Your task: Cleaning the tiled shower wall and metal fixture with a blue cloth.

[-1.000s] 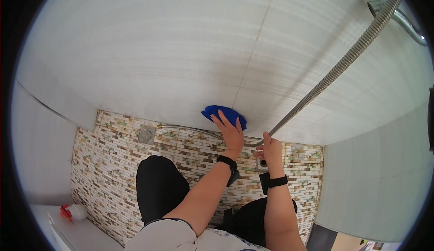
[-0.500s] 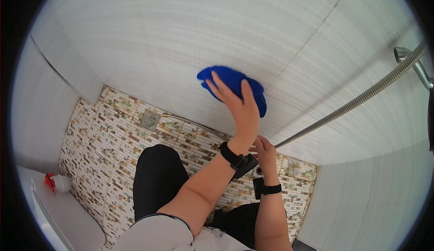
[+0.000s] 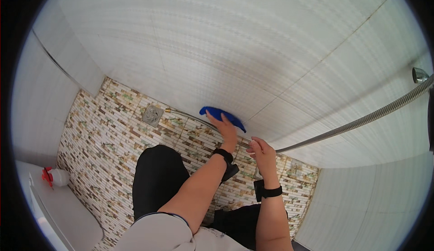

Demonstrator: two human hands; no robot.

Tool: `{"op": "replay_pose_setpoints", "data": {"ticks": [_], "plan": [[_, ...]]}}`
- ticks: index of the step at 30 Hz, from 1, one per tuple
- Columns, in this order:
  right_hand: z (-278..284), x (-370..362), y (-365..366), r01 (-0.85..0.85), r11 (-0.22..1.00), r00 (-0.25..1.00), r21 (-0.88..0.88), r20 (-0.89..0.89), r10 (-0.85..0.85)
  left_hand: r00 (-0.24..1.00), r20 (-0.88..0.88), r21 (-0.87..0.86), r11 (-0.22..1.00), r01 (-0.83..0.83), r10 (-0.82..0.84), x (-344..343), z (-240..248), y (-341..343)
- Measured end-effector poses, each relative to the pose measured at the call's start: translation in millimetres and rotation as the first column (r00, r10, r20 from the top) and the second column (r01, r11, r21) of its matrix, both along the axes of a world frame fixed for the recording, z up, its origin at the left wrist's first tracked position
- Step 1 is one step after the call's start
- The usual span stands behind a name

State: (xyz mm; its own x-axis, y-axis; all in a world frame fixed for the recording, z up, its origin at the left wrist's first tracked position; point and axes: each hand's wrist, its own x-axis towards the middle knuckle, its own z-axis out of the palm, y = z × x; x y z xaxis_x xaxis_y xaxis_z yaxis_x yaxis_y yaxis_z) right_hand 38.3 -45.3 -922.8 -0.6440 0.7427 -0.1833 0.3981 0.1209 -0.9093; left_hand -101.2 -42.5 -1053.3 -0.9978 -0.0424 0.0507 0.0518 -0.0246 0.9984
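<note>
My left hand (image 3: 226, 130) presses a blue cloth (image 3: 224, 116) against the low part of the white tiled wall (image 3: 190, 61), just above the floor. Its fingers lie bent over the cloth, and part of the cloth is hidden beneath them. To the right, my right hand (image 3: 264, 155) hovers in front of the wall with loosely curled fingers, slightly apart, and no object shows in them. A ribbed metal shower hose (image 3: 357, 119) slopes down from the right and passes behind this hand. Each wrist wears a black strap.
A square floor drain (image 3: 153, 115) sits near the wall beside the hose's brass end (image 3: 168, 110). Mosaic tiles cover the floor (image 3: 122, 160). At the lower left, a white bottle with a red trigger (image 3: 56, 177) stands by a pale fixture (image 3: 68, 210). A chrome fitting (image 3: 419, 75) projects at the right.
My left hand has slid the blue cloth down the wall toward the floor. The right hand has stayed nearly in place. The view has shifted slightly.
</note>
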Motion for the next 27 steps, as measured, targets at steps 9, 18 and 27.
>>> {"op": "replay_pose_setpoints", "data": {"ticks": [9, 18, 27], "plan": [[-4.6, -4.2, 2.3, 0.008, 1.0, 0.999, -0.029, 0.038, -0.007, 0.891, 0.4, 0.528, 0.849, -0.032, -0.215, -18.6, 50.6, -14.7], [-2.1, -13.3, 0.6, -0.023, 0.999, 0.998, 0.022, 0.058, 0.022, 0.961, -0.257, 0.222, 0.961, 0.164, -0.104, -38.6, 202.5, -28.4], [-11.7, -19.0, -1.7, -0.083, 0.994, 0.993, 0.069, 0.093, 0.077, 0.962, -0.264, 0.005, 0.998, -0.069, 0.067, -39.2, 75.2, -10.3]]}}
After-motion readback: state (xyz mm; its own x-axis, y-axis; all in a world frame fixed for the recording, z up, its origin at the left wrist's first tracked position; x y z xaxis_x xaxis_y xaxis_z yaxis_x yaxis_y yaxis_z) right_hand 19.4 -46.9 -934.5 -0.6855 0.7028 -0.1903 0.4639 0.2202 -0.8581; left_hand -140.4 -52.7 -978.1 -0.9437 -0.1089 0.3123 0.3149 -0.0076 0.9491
